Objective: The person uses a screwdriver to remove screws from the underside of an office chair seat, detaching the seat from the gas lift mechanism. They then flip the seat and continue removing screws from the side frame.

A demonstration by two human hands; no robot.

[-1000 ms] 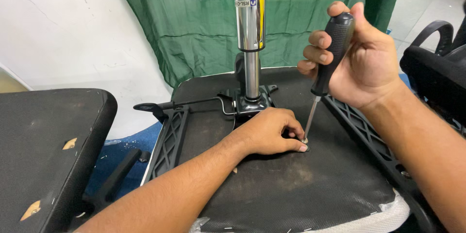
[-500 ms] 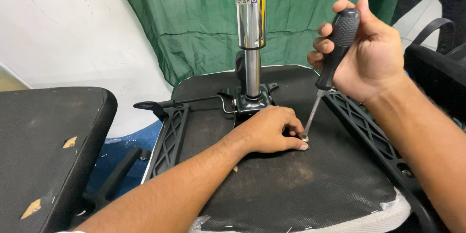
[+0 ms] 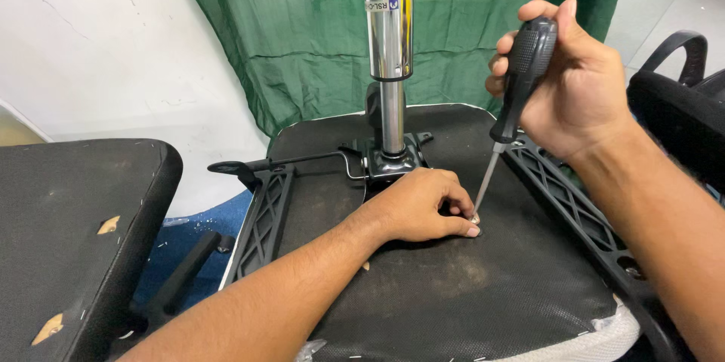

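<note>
In the head view, the right hand (image 3: 578, 79) is closed in a full fist around the black handle of a screwdriver (image 3: 519, 79). The tool is tilted, and its thin metal shaft runs down and to the left until the tip meets the fingertips of the left hand (image 3: 419, 207). The left hand lies flat on the upturned underside of a chair seat (image 3: 453, 286), with thumb and forefinger pinched narrowly together just at the screwdriver tip. Whatever they pinch there, probably a small screw, is too small and too covered to tell.

Just beyond the left hand stands the chrome gas-lift column (image 3: 390, 45) in its black mechanism plate (image 3: 389, 158), and a black adjustment lever (image 3: 279, 160) goes out from the plate, away from both hands. Under the right wrist runs a black plastic lattice bracket (image 3: 563, 200); a second one lies beside the left forearm. Another black seat cushion (image 3: 68, 241) sits well apart, outside the left arm, and a green curtain (image 3: 302, 37) hangs behind.

In my judgement, the slanted shaft could slip off under pressure and hit the left fingertips, because they are touching the tip. The small part could also tip over or roll away on the rough fabric.
</note>
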